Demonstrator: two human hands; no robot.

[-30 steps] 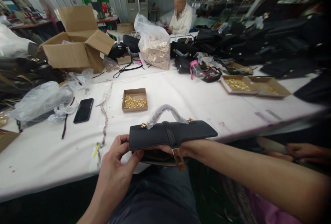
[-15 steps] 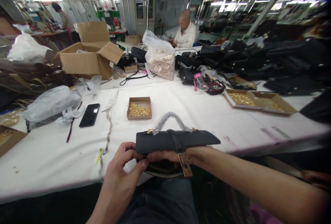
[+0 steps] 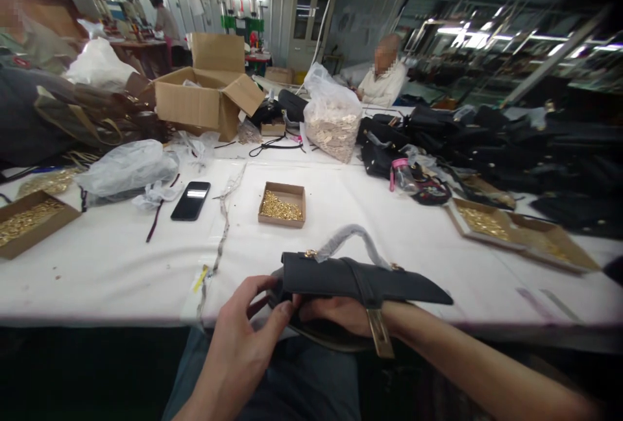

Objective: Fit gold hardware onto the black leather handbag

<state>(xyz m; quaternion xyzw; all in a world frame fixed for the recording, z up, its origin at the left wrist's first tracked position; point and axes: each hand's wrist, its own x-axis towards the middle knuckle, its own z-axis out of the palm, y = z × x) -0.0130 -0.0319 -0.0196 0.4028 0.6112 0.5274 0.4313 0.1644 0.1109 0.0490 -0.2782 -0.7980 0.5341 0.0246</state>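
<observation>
A black handbag (image 3: 341,278) with a plastic-wrapped handle (image 3: 351,239) and a gold strap clasp (image 3: 378,333) sits at the near table edge, over my lap. My left hand (image 3: 246,336) grips its left end with thumb and fingers. My right hand (image 3: 341,314) reaches in under the flap, partly hidden inside the bag. A small cardboard box of gold fittings (image 3: 282,204) lies just beyond on the white table (image 3: 121,265).
A black phone (image 3: 191,200), crumpled plastic bags (image 3: 126,171), an open carton (image 3: 204,100), a bag of pale parts (image 3: 333,122), trays of gold fittings (image 3: 516,229) (image 3: 29,220) and a heap of black bags (image 3: 511,142) fill the table. A person in white (image 3: 384,80) sits at the far end.
My view has swung left and up. The bag has tilted, its right end dipping lower, while both hands stay on it; my left fingers have shifted around its left end.
</observation>
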